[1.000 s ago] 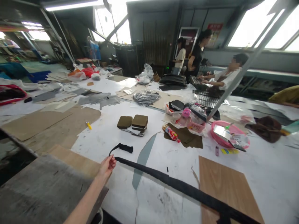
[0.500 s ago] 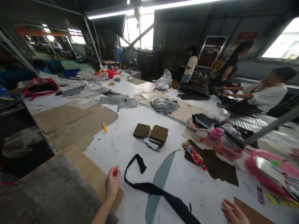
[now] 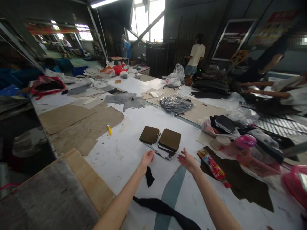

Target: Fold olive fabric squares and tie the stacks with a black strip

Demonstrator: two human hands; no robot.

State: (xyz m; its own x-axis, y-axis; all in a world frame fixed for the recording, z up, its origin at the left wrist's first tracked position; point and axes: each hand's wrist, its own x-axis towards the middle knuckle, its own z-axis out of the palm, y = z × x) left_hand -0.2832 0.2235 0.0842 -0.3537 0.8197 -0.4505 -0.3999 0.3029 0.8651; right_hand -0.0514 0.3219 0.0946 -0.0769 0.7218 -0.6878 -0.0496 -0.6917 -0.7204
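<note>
My left hand [image 3: 146, 158] and my right hand [image 3: 187, 160] reach forward over the white table [image 3: 124, 150], both open with fingers apart and nothing in them. Just beyond them lie two brown square pads [image 3: 161, 137] stacked on grey and white flat pieces. My left hand is nearest the left pad, my right hand nearest the right pad; neither touches. A long black fabric strap [image 3: 158, 204] lies on the table under my arms, one end [image 3: 149, 176] just below my left wrist.
A red snack packet [image 3: 214, 166] and a dark brown fabric piece [image 3: 242, 185] lie right of my right hand. A yellow utility knife [image 3: 109, 129] sits on the left near cardboard sheets [image 3: 81, 123]. Pink containers [image 3: 242, 145] and bags crowd the right. Other people work at the far right.
Both hands have moved forward from near the table's front edge to just short of the brown pads. The black strap lies released on the table. The view has shifted left and forward.
</note>
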